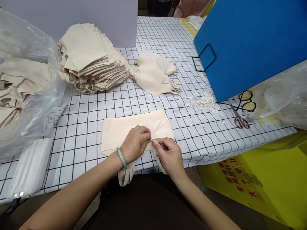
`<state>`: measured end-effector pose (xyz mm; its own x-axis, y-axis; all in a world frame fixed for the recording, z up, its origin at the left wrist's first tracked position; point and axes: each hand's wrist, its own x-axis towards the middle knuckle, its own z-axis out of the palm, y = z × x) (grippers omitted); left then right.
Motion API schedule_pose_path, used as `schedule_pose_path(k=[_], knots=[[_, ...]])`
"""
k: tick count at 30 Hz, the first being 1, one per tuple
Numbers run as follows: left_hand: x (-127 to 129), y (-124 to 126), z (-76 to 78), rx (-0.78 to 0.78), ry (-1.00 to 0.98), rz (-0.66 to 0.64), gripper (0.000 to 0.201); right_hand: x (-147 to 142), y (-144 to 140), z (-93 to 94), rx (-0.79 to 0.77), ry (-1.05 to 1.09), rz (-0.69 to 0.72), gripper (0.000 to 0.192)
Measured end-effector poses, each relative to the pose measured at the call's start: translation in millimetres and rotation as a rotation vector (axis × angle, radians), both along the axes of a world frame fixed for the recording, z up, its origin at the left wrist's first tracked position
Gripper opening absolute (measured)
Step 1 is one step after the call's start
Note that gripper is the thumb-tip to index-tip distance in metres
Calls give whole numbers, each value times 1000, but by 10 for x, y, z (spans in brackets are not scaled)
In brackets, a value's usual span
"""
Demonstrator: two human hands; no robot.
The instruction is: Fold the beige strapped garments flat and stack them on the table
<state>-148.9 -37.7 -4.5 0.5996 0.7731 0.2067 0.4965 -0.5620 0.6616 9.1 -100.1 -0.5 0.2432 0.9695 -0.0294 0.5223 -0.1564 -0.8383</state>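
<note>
- My left hand (135, 143) and right hand (168, 154) pinch together the near edge of the beige cloth (133, 127), which lies flat at the table's 6 o'clock edge.
- Folded stack (91, 61) at 11 o'clock, loose pieces (153, 74) at 12.
- Scissors (243, 109) and white scraps (204, 101) at 2 o'clock, under the blue board (254, 41).

- Table (213, 130) w/ white cloth, black grid; takes up most of view.
- Blue board (251, 41) propped upright on right, black wire stand (204, 58) at its foot.
- Grey-white panel (79, 11) standing at back left.
- Yellow carton (274, 179) w/ red print below table, right.
- Light even, soft shadows.
</note>
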Motion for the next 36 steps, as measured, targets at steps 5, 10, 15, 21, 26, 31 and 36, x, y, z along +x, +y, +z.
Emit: schedule_pose_path(k=[5,10,15,21,26,31,36], knots=[[-55,-17,98,-28,39,-28,8,129,-16,118,-57,-87,148,34],[-114,-24,144,34,-10,-68,21,312,-17,170,156,-424,194,20],[-19,11,23,151,84,-114,33,385,160,97,353,-595,429,18],[-3,40,10,99,223,-149,37,351,127,130,327,-485,378,14],[4,60,41,63,299,-177,41,180,-164,98,161,-508,257,27],[34,63,61,22,391,-181,45,132,-211,42,32,-506,255,22],[26,78,81,-13,397,-183,47,178,-175,217,-113,-309,250,25]])
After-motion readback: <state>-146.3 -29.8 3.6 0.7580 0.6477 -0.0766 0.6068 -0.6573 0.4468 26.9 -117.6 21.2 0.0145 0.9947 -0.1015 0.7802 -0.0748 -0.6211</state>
